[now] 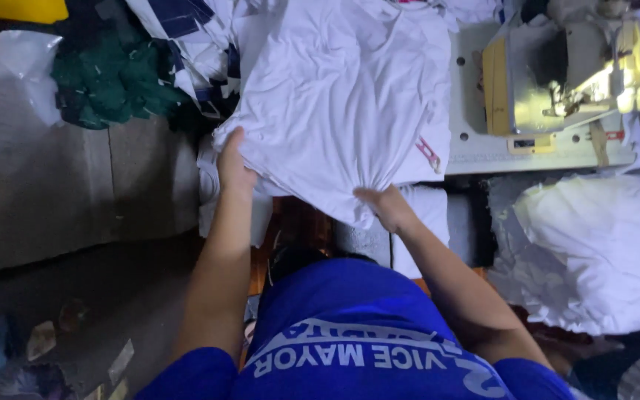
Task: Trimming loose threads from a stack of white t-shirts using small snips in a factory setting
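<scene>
A large white cloth [342,96] lies spread over the sewing table in front of me. My left hand [232,164] grips its near left edge. My right hand [385,207] pinches the bunched lower edge of the same cloth, where folds gather into a point. A small pair of red-handled snips [430,154] rests on the cloth's right side. Below the hands I see my blue shirt.
A sewing machine [572,74] with a lit lamp stands at the upper right on a white table [483,152]. A heap of white fabric [601,244] lies at the right. Green cloth [112,81] and striped pieces pile up at the upper left.
</scene>
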